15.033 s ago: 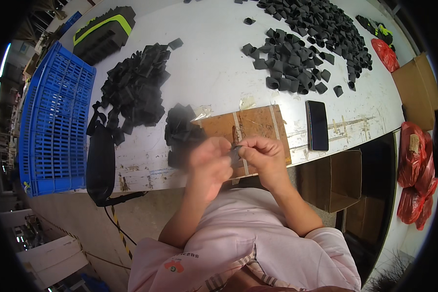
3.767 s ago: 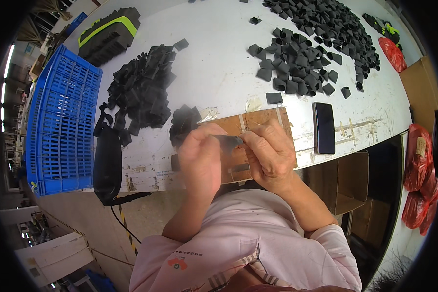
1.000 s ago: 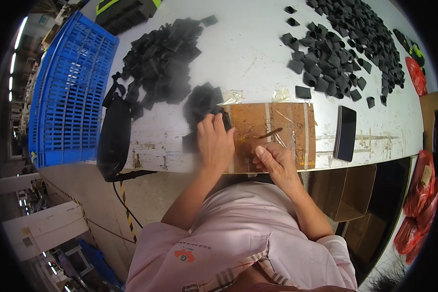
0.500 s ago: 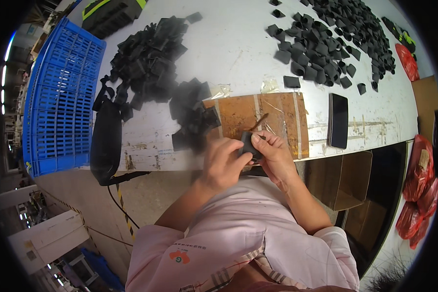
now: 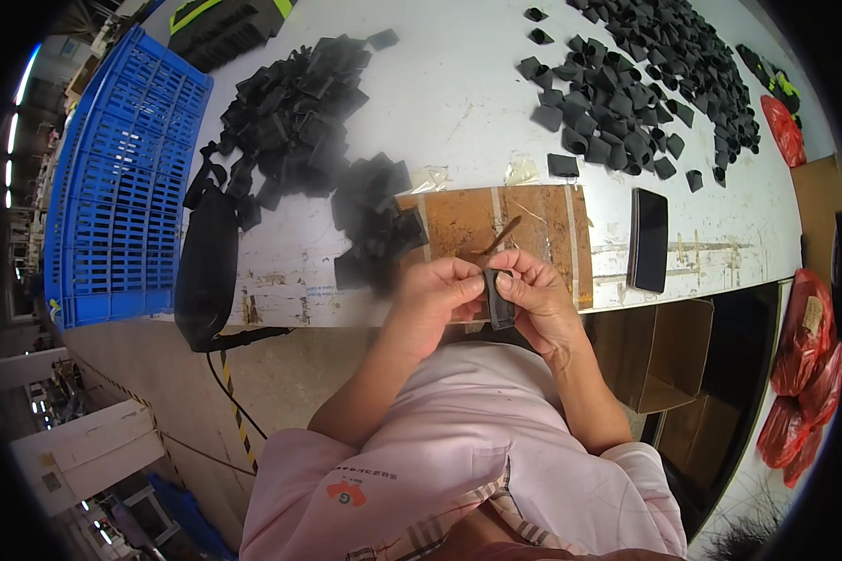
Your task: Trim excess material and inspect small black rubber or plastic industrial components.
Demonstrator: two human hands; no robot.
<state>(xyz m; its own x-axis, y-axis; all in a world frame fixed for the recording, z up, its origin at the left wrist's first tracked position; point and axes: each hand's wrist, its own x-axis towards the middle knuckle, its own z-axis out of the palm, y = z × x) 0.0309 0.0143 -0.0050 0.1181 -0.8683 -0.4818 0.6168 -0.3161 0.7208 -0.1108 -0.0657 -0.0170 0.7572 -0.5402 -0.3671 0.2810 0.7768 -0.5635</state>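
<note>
A small black fabric piece [image 5: 500,307] is pinched between both my hands at the front edge of the table. My left hand [image 5: 442,297] grips its left side with thumb and forefinger. My right hand [image 5: 538,297] holds the other side, thumb lying on top. A thin brown stick-like tool [image 5: 505,234] pokes up just beyond my fingers; where its lower end goes is hidden. Under and past my hands lies a brown taped board [image 5: 458,220]. Flat black pieces [image 5: 374,206] are heaped close to my left hand.
A larger heap of flat black pieces [image 5: 295,112] spreads at left, beside a black pouch [image 5: 208,271] and a blue plastic crate [image 5: 126,187]. Tube-shaped black pieces [image 5: 617,122] cover the far right. A phone [image 5: 649,240] lies right of the board; red bags [image 5: 800,355] hang beyond.
The black piece has turned and now points down toward me, its narrow side showing. My left fingers have closed on it, and my right hand has shifted slightly.
</note>
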